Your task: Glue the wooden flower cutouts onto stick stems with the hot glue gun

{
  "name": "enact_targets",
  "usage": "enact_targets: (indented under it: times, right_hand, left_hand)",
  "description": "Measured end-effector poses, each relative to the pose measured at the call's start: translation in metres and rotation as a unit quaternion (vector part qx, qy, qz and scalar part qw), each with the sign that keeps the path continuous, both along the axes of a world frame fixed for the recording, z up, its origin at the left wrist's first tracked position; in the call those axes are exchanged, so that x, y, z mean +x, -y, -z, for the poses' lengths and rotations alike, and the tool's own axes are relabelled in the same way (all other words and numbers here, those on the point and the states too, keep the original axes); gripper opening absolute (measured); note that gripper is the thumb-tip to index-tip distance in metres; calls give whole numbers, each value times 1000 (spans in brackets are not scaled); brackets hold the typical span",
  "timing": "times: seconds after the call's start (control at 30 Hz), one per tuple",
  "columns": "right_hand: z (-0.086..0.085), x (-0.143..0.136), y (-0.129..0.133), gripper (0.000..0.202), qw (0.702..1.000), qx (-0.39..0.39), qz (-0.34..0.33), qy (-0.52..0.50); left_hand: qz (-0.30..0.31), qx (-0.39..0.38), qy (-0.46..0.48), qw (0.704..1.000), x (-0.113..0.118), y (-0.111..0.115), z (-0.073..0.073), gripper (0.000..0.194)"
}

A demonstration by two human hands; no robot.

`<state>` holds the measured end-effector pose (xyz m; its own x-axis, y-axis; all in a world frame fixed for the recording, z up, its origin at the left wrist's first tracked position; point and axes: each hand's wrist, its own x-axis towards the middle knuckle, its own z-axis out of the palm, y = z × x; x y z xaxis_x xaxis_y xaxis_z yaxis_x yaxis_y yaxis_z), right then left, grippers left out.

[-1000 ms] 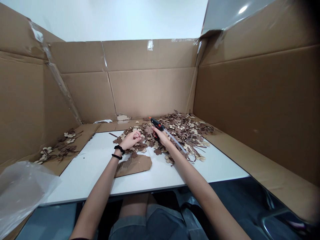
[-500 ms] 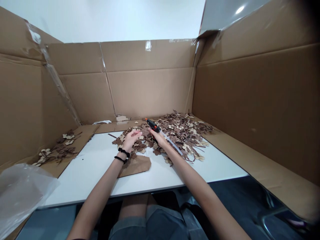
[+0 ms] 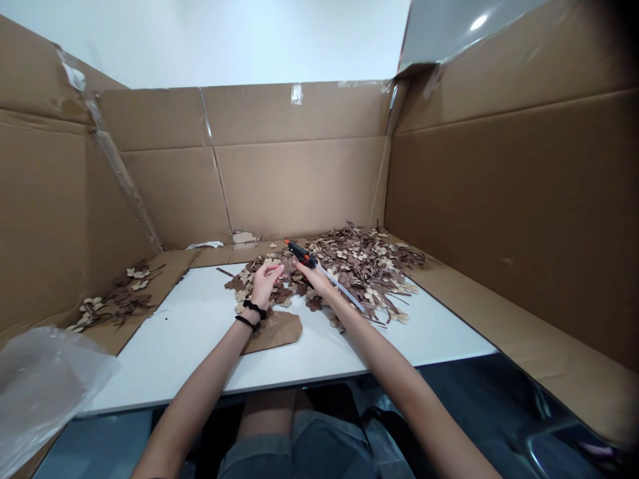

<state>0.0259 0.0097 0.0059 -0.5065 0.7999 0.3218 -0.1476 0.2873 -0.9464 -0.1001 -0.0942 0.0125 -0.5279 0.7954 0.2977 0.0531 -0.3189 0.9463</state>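
My right hand (image 3: pixel 310 273) is wrapped round a black and orange glue gun (image 3: pixel 301 254), its orange tip pointing up and left, with a clear glue stick (image 3: pixel 344 289) trailing from its back. My left hand (image 3: pixel 268 278) is just left of it, fingers pinched together; what they hold is too small to make out. Both hands are over the near left side of a heap of brown and cream flower-shaped pieces and thin strips (image 3: pixel 359 259). A piece of brown cardboard (image 3: pixel 279 330) lies below my left hand, partly hidden by the wrist.
Cardboard walls (image 3: pixel 299 179) surround the white table (image 3: pixel 190 319). More flower pieces (image 3: pixel 124 296) lie at the left on cardboard. A clear plastic bag (image 3: pixel 44 392) hangs at the front left. A white scrap (image 3: pixel 204 245) lies at the back.
My left hand has moved slightly right, closer to my right hand, and its wrist covers more of the cardboard piece. The glue gun has shifted a little left.
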Motion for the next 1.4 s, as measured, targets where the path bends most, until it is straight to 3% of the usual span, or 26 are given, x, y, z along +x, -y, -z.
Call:
enact_targets:
  times: [0.37,0.63,0.97,1.2,1.4]
  right_hand:
    - [-3,0,6,45,999,8,-37,12]
    - [-12,2,14,41,997,64,-42,30]
    - [-10,2,14,40,997,61,-37,32]
    - [-1,2,8,42,998,23,-20,49]
    - [-2,0,9,42,998,10,-26,49]
  left_hand:
    - [-74,30,-81,994,-6,-5,8,27]
    - [-137,39,-118,983,-3,-2,1,22]
    - [-90,49,-112,988,-3,-6,7,22]
    - [-19,7,-23,1000,2,-3,2,32]
    - [37,-14,-77,996,7,-2,1,33]
